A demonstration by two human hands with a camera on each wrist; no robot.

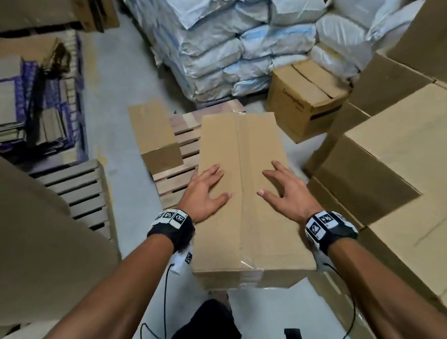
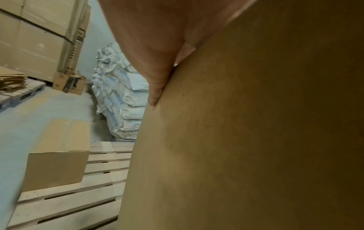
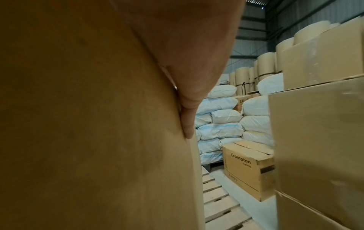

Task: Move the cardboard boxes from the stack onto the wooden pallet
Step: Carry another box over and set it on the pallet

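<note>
Item: long taped brown cardboard box (image 1: pixel 244 194), lying on slatted wooden pallet (image 1: pixel 176 184) beside smaller brown box (image 1: pixel 157 143). L hand (image 1: pixel 205 193), R hand (image 1: pixel 287 193): fingers spread flat on lid, nothing clasped. Step: seating box. Next, prob.: push square, let go, back to stack (image 1: pixel 408 168).

The cardboard box (image 1: pixel 244 194) under my palms hides most of the wooden pallet (image 1: pixel 179 171); both wrist views show little past my fingers (image 2: pixel 157 87) but cardboard.

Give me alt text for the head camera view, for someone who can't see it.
Both hands, left hand and right hand, rest flat with spread fingers on a long taped cardboard box lying over a wooden pallet. A smaller box sits on the pallet's left; stacked boxes stand right.
</note>
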